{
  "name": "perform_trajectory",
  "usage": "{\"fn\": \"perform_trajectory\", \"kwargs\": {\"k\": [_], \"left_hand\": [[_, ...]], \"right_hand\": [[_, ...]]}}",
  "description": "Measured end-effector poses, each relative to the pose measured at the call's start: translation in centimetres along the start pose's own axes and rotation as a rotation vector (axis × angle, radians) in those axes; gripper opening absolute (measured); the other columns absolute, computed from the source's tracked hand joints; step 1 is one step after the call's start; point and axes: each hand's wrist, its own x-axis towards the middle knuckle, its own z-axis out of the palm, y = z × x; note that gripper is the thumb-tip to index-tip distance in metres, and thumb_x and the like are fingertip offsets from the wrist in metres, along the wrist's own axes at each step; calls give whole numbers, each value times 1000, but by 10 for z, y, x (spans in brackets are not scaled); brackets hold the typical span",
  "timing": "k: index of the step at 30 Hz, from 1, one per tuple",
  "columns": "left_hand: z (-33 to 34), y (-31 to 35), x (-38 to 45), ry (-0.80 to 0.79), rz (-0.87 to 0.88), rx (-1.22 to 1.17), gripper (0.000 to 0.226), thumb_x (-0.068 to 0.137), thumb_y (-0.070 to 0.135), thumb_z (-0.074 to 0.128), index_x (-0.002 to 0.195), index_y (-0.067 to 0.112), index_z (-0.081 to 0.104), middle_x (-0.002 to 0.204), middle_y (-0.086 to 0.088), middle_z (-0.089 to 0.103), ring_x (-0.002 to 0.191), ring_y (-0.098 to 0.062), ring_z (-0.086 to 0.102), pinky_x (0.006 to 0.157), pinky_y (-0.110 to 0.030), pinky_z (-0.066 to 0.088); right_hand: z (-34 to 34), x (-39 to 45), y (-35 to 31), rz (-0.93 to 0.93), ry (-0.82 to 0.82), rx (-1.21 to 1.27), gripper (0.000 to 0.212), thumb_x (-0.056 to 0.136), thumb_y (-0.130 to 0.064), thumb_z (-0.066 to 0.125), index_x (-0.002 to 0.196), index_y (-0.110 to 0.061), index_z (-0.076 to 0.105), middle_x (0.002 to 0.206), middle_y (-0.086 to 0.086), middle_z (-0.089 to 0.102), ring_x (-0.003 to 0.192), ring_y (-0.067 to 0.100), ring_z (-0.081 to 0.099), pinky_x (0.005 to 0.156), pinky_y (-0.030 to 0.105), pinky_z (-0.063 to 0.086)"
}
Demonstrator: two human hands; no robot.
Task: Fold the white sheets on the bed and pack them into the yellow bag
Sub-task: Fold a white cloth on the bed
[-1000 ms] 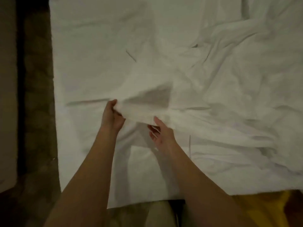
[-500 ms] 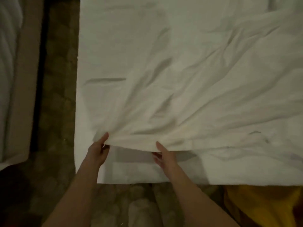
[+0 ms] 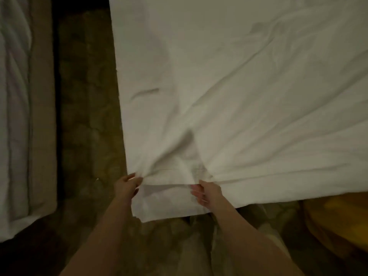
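A white sheet [image 3: 239,96] lies spread over the bed, creased toward its near edge. My left hand [image 3: 127,185] pinches the sheet's near edge close to the bed's left corner. My right hand [image 3: 208,193] grips the same edge a little to the right, fingers curled under the cloth. The cloth between the two hands is bunched and pulled over the bed's near edge. A yellow bag [image 3: 336,222] sits on the floor at the lower right, partly cut off by the frame.
A patterned carpet [image 3: 85,116] runs along the bed's left side. A second bed or mattress with pale bedding [image 3: 18,116] stands at the far left. My legs show at the bottom centre.
Both hands have drawn the sheet's edge toward me, from the middle of the bed to its near edge. The sheet now lies flatter and more stretched.
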Motion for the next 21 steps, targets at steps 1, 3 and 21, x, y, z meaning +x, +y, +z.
{"fn": "perform_trajectory", "kwargs": {"k": [1, 3, 21], "left_hand": [[2, 5, 5, -21, 27, 42, 43, 86, 4, 68, 127, 2, 56, 116, -18, 60, 98, -27, 56, 74, -33, 49], [12, 23, 10, -34, 86, 150, 43, 86, 7, 68, 127, 4, 56, 113, -16, 58, 91, -26, 58, 69, -31, 46], [185, 245, 37, -54, 546, 337, 35, 92, 15, 57, 127, 10, 58, 126, -8, 61, 116, -23, 56, 97, -27, 41]], "right_hand": [[2, 0, 1, 26, -37, -118, 18, 96, -17, 53, 84, -5, 58, 71, 5, 69, 48, 13, 62, 35, 18, 36], [7, -8, -5, 42, -116, -413, 20, 95, -13, 52, 76, -8, 56, 56, 0, 66, 54, 13, 60, 39, 18, 34], [84, 5, -328, -950, 231, -847, 15, 89, -20, 54, 96, -14, 66, 99, 8, 71, 87, 29, 68, 86, 40, 53]]}}
